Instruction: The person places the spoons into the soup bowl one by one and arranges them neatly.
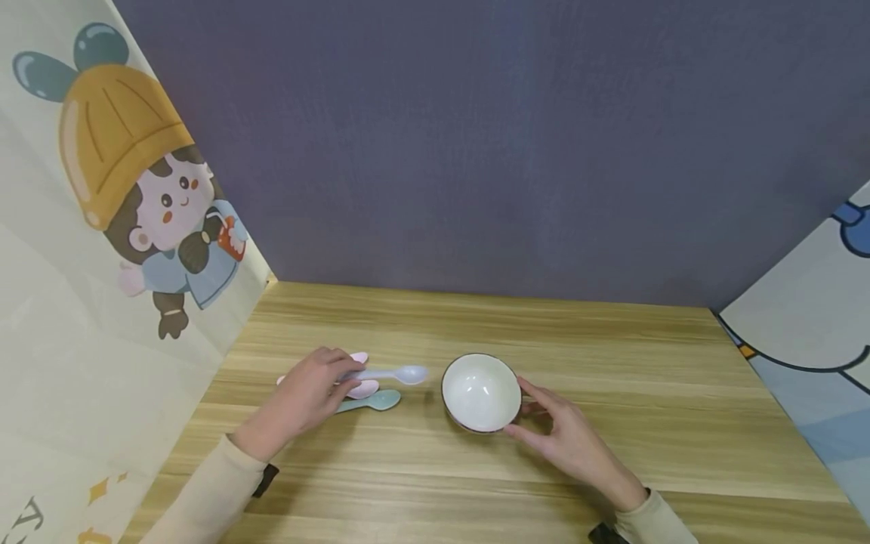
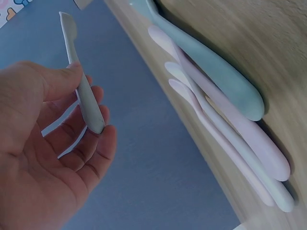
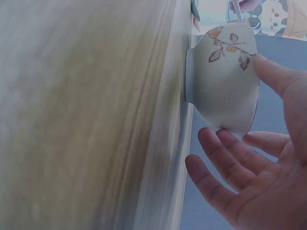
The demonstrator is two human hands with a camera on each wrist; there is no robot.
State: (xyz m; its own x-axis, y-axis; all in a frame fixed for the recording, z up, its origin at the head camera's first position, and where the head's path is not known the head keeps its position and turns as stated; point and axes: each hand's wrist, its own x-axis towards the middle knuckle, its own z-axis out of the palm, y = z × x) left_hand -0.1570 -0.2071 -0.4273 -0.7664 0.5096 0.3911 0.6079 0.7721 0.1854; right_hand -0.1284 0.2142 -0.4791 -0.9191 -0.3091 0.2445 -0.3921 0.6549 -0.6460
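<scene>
In the head view my left hand [image 1: 306, 397] pinches a pale lavender spoon [image 1: 411, 375] by its handle, its scoop end pointing right toward the bowl. The left wrist view shows the held spoon [image 2: 87, 103] between thumb and fingers, raised off the table. Below that hand lie a teal spoon [image 1: 386, 400] and pink spoons [image 1: 365, 389], partly hidden by it. A white bowl [image 1: 479, 394] with a dark rim stands upright on the table. My right hand [image 1: 574, 442] holds its right side, thumb and fingers spread along the wall. Painted leaves decorate the bowl's outside [image 3: 218, 84].
The wooden table [image 1: 476, 483] runs back to a dark blue-grey panel [image 1: 476, 151]. At the left rises a pale wall with a cartoon figure [image 1: 170, 196], and another printed panel [image 1: 802, 325] borders the right. Several spoons lie side by side, including a whitish one [image 2: 240, 143].
</scene>
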